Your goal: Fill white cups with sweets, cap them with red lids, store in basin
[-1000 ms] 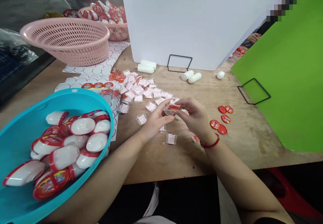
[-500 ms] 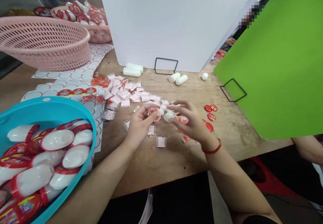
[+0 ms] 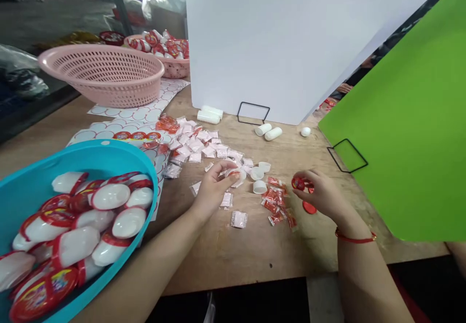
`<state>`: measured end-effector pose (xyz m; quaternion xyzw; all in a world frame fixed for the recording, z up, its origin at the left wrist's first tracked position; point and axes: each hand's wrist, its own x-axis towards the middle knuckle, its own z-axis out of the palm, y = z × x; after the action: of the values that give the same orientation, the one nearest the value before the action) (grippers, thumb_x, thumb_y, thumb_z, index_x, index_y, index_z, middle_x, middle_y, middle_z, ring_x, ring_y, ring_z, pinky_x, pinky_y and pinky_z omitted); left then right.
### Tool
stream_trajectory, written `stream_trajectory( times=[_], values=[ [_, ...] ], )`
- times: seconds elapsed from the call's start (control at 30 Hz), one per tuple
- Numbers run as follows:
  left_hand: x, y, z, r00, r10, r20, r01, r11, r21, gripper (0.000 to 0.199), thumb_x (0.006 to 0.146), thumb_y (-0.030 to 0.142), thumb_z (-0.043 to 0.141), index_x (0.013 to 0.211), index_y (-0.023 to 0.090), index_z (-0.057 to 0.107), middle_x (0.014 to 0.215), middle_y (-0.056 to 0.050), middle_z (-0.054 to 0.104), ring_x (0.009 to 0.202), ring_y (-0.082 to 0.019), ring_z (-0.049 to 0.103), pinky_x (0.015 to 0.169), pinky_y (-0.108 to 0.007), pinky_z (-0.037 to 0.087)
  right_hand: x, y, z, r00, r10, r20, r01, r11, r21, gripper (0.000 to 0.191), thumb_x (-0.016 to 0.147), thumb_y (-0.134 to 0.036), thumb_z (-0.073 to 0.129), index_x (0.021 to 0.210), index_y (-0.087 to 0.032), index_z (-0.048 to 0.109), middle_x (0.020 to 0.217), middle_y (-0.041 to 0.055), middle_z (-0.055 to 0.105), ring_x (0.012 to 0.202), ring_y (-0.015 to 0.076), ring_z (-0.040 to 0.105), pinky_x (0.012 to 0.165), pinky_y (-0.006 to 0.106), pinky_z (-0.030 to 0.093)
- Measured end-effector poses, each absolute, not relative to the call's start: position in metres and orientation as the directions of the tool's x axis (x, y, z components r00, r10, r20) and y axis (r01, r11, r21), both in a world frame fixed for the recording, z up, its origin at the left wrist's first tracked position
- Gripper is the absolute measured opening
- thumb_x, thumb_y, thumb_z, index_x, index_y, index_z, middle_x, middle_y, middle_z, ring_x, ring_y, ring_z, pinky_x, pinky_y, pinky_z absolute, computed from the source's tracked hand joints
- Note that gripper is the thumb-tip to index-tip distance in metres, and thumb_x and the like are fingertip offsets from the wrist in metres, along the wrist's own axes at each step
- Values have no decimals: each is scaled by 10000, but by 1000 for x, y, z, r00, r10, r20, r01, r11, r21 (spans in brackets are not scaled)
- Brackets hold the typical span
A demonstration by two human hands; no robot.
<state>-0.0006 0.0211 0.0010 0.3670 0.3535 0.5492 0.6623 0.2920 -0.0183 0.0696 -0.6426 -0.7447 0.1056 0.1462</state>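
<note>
- Gripping a translucent cup, left hand seemingly steadies it.
- Right hand pinches a red disc; red packets lie between, likely for easy reach.

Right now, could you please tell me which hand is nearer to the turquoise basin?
Left. The left hand, holding a small cup, is to the right of the turquoise basin; the right hand is farther right, past the red sachets, holding a red lid.
</note>
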Motion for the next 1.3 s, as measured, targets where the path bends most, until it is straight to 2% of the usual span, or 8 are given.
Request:
stream_trajectory(
  times=[0.13,0.3,0.4,0.57,0.77,1.0,1.2,1.3],
  values=[
    [-1,19,6,253,961,-115,-497,231,836,465,655,343,900,1001,201,624,921,-10,729,779,-136,682,702,-243,533,224,-6,78,-314,886,341,664,462,-588,270,926,-347,700,1175,-242,691,1164,99,696,1033,238,691,910,416,599],
    [-2,17,10,256,959,-118,-543,244,804,590,609,286,910,1042,235,512,742,49,712,669,-116,667,663,-213,507,162,16,62,-483,754,446,518,656,-548,247,1016,-310,573,1229,-251,683,1166,98,701,1086,223,685,950,416,587],
    [-3,20,6,209,966,-153,-534,244,809,566,634,293,865,1059,246,494,738,52,709,643,-121,665,614,-201,483,158,22,47,-583,680,444,480,730,-487,349,957,-350,673,1293,-262,645,1232,117,653,1153,254,653,986,442,575],
    [-2,21,2,196,971,-139,-446,214,869,468,694,269,813,1056,234,519,807,22,721,690,-138,676,620,-221,500,163,23,25,-511,707,489,534,707,-464,342,951,-317,677,1289,-286,633,1206,110,638,1131,255,647,981,452,577],
    [-4,19,10,358,927,-112,-509,294,809,527,754,279,822,1251,213,658,1118,-67,735,996,-179,704,888,-290,556,179,27,17,-375,780,501,527,624,-577,326,933,-380,708,1243,-284,680,1207,101,648,1157,252,647,1012,449,555],
    [-2,17,10,347,904,-251,-559,414,718,535,685,330,910,1175,241,715,972,-36,754,825,-137,722,818,-278,604,189,29,18,-436,794,424,515,606,-606,495,887,-555,714,1272,-248,664,1133,107,703,1045,260,671,908,419,563],
    [-3,18,10,311,924,-224,-459,352,816,490,676,374,910,1118,244,743,1137,-60,739,756,-126,716,673,-238,615,180,20,20,-374,804,463,528,595,-606,328,953,-482,654,1151,-220,677,935,70,707,875,226,649,773,362,533],
    [-4,20,8,298,940,-167,-446,291,846,424,671,362,911,1039,214,762,1152,-62,730,886,-159,720,752,-264,634,179,17,21,-392,782,484,536,622,-571,281,965,-430,644,1139,-210,663,946,76,699,877,224,645,767,355,526]
  ],
)
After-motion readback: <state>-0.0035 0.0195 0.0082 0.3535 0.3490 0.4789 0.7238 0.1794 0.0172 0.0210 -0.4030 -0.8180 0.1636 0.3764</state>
